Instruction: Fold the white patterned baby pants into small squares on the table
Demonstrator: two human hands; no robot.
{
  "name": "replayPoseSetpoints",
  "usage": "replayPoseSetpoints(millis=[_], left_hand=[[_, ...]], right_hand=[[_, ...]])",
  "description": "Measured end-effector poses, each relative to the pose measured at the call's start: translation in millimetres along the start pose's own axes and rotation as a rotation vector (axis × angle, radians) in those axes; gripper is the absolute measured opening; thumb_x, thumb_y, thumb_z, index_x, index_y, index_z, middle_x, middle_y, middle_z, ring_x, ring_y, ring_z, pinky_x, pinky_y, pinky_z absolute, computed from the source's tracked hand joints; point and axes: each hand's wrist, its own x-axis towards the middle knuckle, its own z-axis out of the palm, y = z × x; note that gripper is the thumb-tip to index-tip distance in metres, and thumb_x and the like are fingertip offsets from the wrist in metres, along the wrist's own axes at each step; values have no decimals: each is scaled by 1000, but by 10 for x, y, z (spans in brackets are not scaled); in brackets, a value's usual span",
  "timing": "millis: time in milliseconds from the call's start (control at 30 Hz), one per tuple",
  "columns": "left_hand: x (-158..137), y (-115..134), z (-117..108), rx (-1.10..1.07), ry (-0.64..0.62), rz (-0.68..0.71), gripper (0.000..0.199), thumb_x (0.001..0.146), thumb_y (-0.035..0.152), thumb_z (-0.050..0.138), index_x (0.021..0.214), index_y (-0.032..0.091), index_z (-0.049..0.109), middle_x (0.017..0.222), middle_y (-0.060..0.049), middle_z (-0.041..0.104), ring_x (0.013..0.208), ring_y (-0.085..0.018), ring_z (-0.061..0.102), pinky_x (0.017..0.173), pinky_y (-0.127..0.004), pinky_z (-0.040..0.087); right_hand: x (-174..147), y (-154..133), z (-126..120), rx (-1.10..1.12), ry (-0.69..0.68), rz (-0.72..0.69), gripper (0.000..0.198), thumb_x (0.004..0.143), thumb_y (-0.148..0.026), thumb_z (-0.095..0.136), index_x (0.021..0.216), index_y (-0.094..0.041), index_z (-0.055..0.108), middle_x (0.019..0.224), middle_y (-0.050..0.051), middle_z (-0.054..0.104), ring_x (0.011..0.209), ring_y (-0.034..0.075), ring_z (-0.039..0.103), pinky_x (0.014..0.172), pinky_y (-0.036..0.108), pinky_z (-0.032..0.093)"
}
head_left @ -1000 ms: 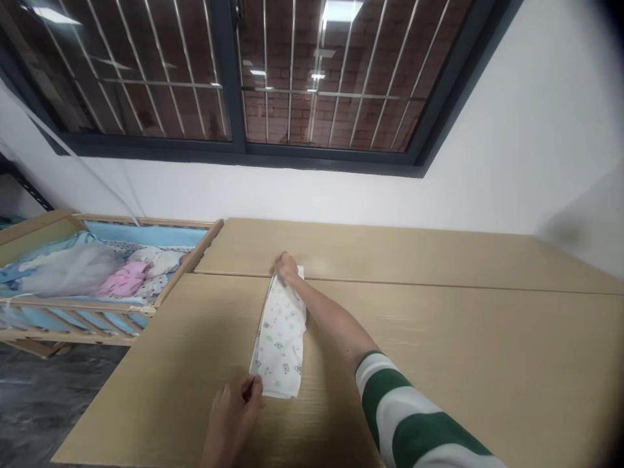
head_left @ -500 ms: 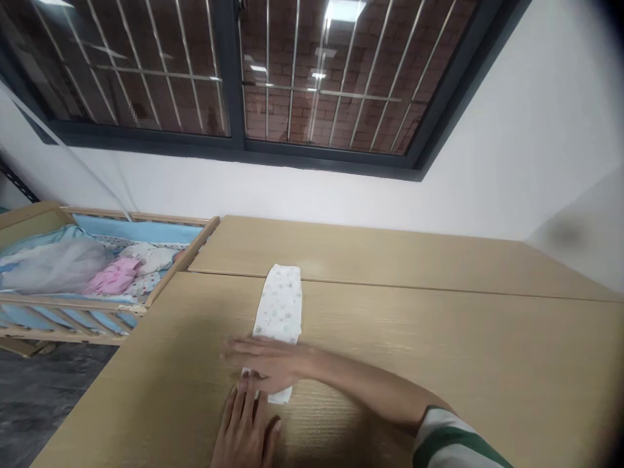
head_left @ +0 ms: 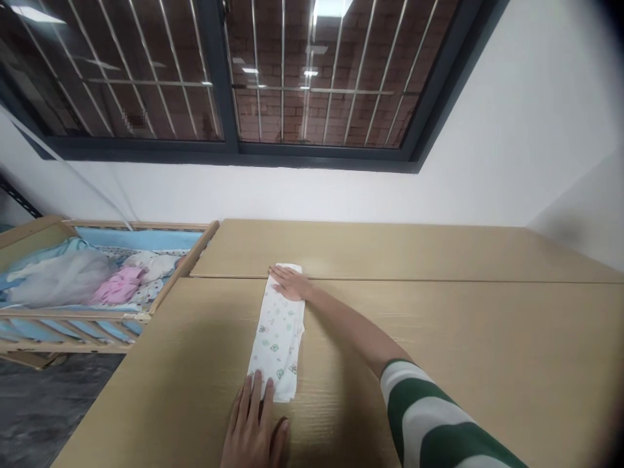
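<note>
A folded white cloth (head_left: 279,331) with small green and brown prints lies lengthwise on the wooden table (head_left: 414,344), its layers showing along the right edge. What garment or cloth it is, I cannot tell. My right hand (head_left: 291,284) rests flat across the cloth's far end, fingers stretched to the left. At the near end, my left hand (head_left: 253,422) lies with spread fingers, its fingertips touching the cloth's lower left corner. Neither hand grips anything.
Left of the table stands a wooden crib (head_left: 190,257) with blue lining, holding a pink cloth (head_left: 119,285) and pale bedding. A seam crosses the tabletop near the far side. Behind are a white wall (head_left: 312,195) and a dark-framed barred window (head_left: 322,156).
My right hand has moved from the cloth's near end to its far end, uncovering the middle. My left hand stays at the near corner. The view has shifted slightly.
</note>
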Motion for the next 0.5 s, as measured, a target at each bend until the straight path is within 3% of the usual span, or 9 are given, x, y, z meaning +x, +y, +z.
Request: replayPoseSetpoints(millis=[100,233,300,367,433,500], left_hand=[[-2,-13,13,-17,12,-9,81,89,40,60,159,16,25,152,-18,47,135,-37,51,97,-47,56],[-44,-67,52,3,47,54,78,88,39,61,158,19,31,146,-15,54,129,-33,57,96,-43,57],[-93,-114,53,15,88,122,75,87,43,62,154,19,39,140,-15,60,124,-31,62,93,-39,58],[-158,-173,12,9,95,184,70,87,51,62,148,19,48,136,-14,64,121,-29,64,91,-35,59],[-230,-242,-79,-11,51,256,64,88,55,61,142,21,56,135,-11,65,121,-27,64,91,-32,59],[-293,-312,-207,-25,-11,336,55,90,49,61,139,24,59,137,-8,64,120,-24,64,93,-28,57]], right_hand=[[29,32,-90,-49,29,9,57,103,-35,40,157,-16,34,164,11,31,153,24,21,125,43,12],[-327,-364,-205,-57,139,-22,58,98,-26,47,154,-10,37,162,18,31,151,31,23,123,50,18],[-704,-686,-255,13,148,-15,51,97,-28,50,146,-13,49,154,20,43,141,35,39,116,53,30],[-1185,-1021,-284,142,74,-80,40,100,-37,48,136,-22,59,134,13,60,122,30,56,109,48,41],[-1703,-1315,-273,263,-48,-168,42,101,-45,47,138,-28,57,127,8,64,117,24,60,106,39,45],[-2179,-1540,-191,304,-137,-248,54,96,-52,57,144,-31,51,136,7,62,127,24,55,112,38,41]])
